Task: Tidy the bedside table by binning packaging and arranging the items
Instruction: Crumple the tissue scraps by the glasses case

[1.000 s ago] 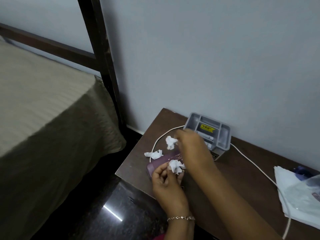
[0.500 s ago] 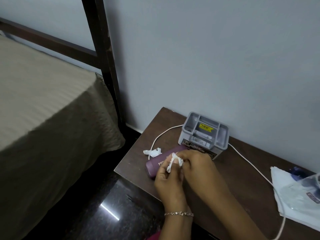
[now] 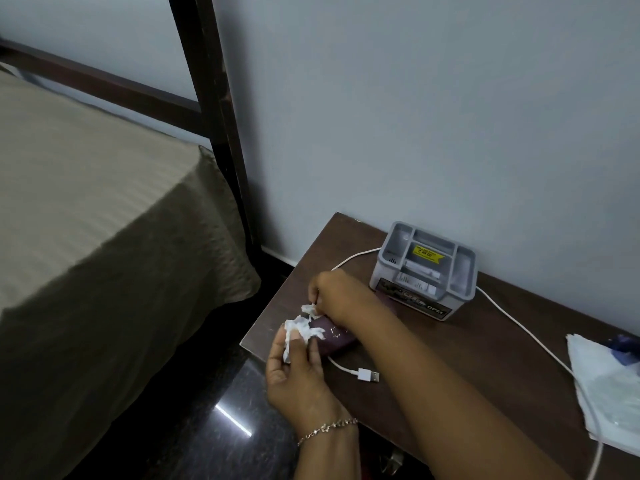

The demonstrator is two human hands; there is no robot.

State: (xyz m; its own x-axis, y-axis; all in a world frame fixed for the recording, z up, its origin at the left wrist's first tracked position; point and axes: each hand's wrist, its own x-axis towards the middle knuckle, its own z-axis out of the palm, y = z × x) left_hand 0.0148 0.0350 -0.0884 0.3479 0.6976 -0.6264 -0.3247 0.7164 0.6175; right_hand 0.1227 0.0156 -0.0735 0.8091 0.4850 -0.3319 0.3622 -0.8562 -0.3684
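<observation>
My left hand (image 3: 294, 372) holds crumpled white paper scraps (image 3: 298, 330) over the front left corner of the brown bedside table (image 3: 467, 358). My right hand (image 3: 341, 299) reaches across and pinches another small white scrap (image 3: 309, 310) just above the table. Under both hands lies a maroon case (image 3: 337, 337), partly hidden. A white cable (image 3: 519, 329) runs across the table, and its USB plug (image 3: 367, 375) lies near the front edge.
A grey compartment organiser (image 3: 424, 270) with a yellow sticker stands against the wall. White and clear plastic packaging (image 3: 602, 389) lies at the right, with a dark blue item behind it. A bed (image 3: 86, 220) and its dark post (image 3: 214, 116) are on the left, over a dark floor.
My right hand passed a scrap to the left hand, then reached left and took hold of the last loose scrap on the table. The left hand dropped slightly, uncovering the USB plug.
</observation>
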